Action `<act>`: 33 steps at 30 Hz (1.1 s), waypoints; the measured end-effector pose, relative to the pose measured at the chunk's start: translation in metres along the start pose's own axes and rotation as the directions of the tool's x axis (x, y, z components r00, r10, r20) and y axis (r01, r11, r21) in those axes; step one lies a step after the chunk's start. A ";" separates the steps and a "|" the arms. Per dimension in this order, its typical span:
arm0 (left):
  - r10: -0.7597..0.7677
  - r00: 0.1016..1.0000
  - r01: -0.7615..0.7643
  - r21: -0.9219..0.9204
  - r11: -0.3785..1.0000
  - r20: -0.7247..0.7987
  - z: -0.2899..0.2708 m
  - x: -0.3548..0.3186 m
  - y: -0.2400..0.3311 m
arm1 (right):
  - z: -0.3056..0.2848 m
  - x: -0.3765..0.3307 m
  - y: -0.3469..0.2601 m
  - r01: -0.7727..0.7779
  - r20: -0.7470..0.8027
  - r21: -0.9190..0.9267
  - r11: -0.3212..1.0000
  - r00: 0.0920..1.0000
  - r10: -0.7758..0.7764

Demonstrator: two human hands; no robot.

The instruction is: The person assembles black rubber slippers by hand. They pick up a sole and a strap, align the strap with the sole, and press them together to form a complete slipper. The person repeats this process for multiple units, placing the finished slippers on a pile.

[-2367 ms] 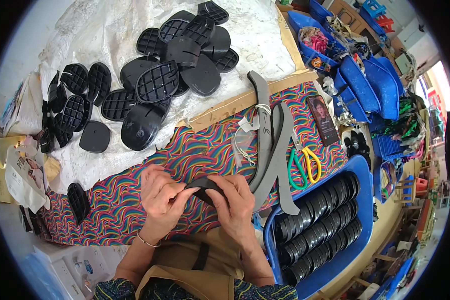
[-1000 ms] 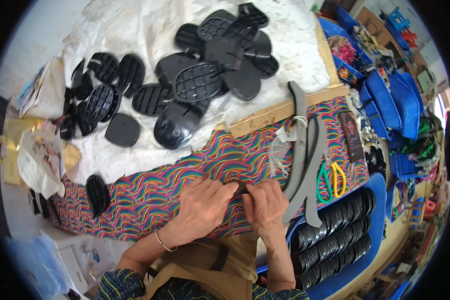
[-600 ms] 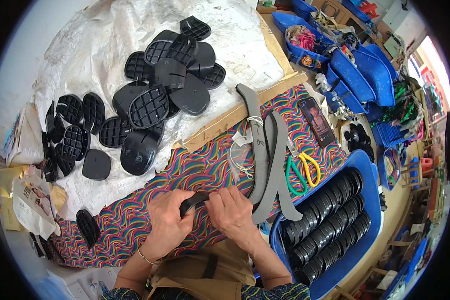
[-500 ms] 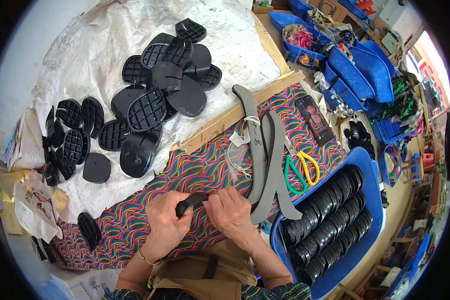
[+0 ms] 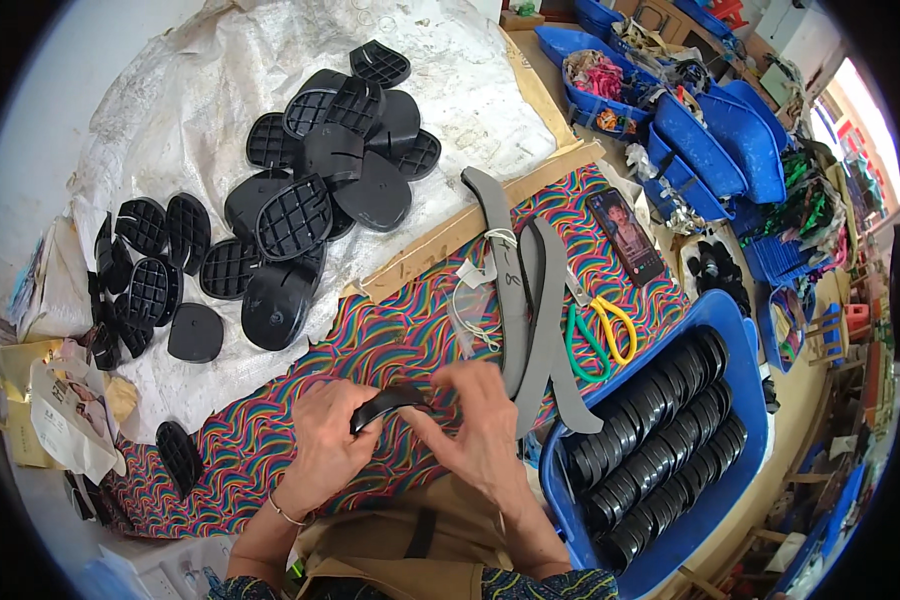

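Black curved sole piece (image 5: 385, 405) sits low in the frame's centre, above the colourful wavy cloth (image 5: 410, 330) on the table, clamped between both hands. Left hand (image 5: 325, 440) closes its grip on the piece's left end; right hand (image 5: 480, 420) pinches the right end. Blue bin (image 5: 740, 400) of black discs lies lower right; scissors (image 5: 600, 335) just above it.

Rainbow-patterned cloth (image 5: 270, 440) over worktable (image 5: 810, 440)

A thin bracelet (image 5: 288, 515) circles the left wrist, above patterned sleeves (image 5: 550, 583).
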State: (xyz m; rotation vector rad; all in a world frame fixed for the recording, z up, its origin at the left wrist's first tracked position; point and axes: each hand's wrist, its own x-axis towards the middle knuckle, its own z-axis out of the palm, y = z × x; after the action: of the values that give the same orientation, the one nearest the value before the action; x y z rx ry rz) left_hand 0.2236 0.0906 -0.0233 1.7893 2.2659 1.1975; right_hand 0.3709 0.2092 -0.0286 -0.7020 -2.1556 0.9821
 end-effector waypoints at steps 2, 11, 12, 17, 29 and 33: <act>-0.005 1.000 0.005 -0.002 1.000 0.015 -0.001 -0.002 0.001 | 0.004 0.009 -0.013 -0.041 -0.167 0.052 0.998 0.985 0.049; -0.124 0.991 0.119 -0.116 0.986 -0.039 0.002 -0.008 -0.006 | 0.038 0.005 0.019 -0.412 0.306 0.669 0.619 0.911 0.276; -0.119 0.992 0.115 -0.113 0.987 -0.029 0.001 -0.008 -0.007 | 0.038 0.005 0.021 -0.448 0.354 0.727 0.520 0.894 0.275; -0.099 0.995 0.095 -0.121 0.988 -0.024 0.000 -0.009 -0.009 | 0.025 0.007 0.027 -0.513 0.446 0.681 0.523 0.857 0.258; -0.082 0.996 0.077 -0.219 0.973 -0.016 -0.004 -0.001 -0.011 | -0.002 -0.005 0.009 0.055 0.098 0.183 0.982 0.992 -0.074; -0.181 0.981 0.191 -0.206 0.960 0.067 -0.009 -0.003 -0.006 | 0.007 -0.012 0.017 0.411 0.105 -0.274 0.869 0.911 -0.398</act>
State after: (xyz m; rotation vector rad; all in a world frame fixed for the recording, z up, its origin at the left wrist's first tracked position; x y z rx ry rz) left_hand 0.2154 0.0831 -0.0212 1.4789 2.1313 1.2898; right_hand 0.3766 0.2072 -0.0500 -0.3299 -2.3829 0.4667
